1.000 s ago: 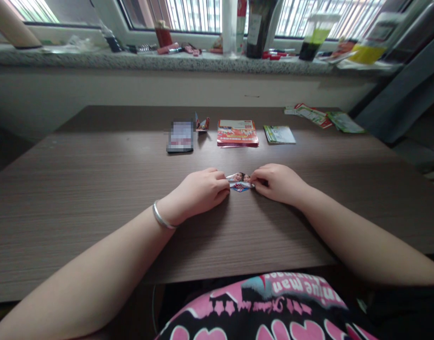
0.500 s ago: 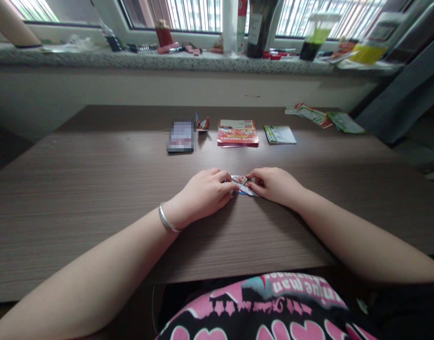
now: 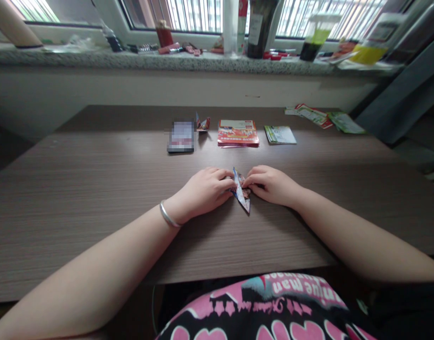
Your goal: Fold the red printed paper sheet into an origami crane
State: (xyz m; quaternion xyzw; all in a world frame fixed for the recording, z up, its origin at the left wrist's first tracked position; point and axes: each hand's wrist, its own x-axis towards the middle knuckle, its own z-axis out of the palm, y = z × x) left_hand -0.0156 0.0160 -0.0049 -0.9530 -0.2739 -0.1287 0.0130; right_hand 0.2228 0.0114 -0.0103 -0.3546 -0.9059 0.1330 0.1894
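Observation:
A small folded piece of printed paper (image 3: 242,194), narrow and pointed, lies on the brown wooden table (image 3: 96,189) between my two hands. My left hand (image 3: 203,191), with a silver bangle on the wrist, has its fingers curled and pinches the paper's left side. My right hand (image 3: 271,185) is closed too and pinches the paper from the right. The paper's long tip points toward me and its upper tip stands between my fingertips.
Farther back on the table lie a dark phone (image 3: 181,136), a small folded paper figure (image 3: 202,124), a red stack of leaflets (image 3: 237,132), a green leaflet (image 3: 279,134) and more leaflets (image 3: 311,114) at the far right. Bottles and clutter line the stone windowsill (image 3: 167,60).
The folded paper has turned from lying crosswise between my hands to pointing lengthwise toward me. Both hands have drawn a little closer together around it.

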